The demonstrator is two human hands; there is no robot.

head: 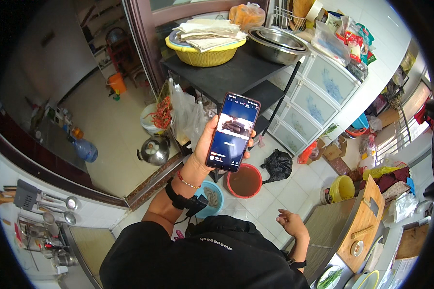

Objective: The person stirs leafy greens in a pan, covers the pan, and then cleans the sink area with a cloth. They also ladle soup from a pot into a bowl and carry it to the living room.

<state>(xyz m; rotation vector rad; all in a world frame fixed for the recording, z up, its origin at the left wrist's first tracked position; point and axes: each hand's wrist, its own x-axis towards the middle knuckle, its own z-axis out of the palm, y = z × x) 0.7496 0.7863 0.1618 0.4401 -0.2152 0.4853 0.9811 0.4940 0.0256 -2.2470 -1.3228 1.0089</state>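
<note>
My left hand [205,142] is closed around a smartphone [233,132] with a lit screen, its thumb along one edge and fingertips showing at the other. A beaded bracelet and a black strap with a small device are on that forearm. My right hand [291,223] hangs low at the right with nothing in it, its fingers loosely bent. Below the phone, a red basin [259,180] of murky water stands on the tiled floor. Beside it is a light blue basin [218,195] with greyish food in it, partly hidden by my forearm.
Ahead stands a black rack [220,77] bearing a yellow basket [206,57] and steel bowls [278,52]. A black plastic bag [277,166] lies on the floor. A steel pot [154,150] stands at left. To the right, a wooden board [365,216] rests on a counter.
</note>
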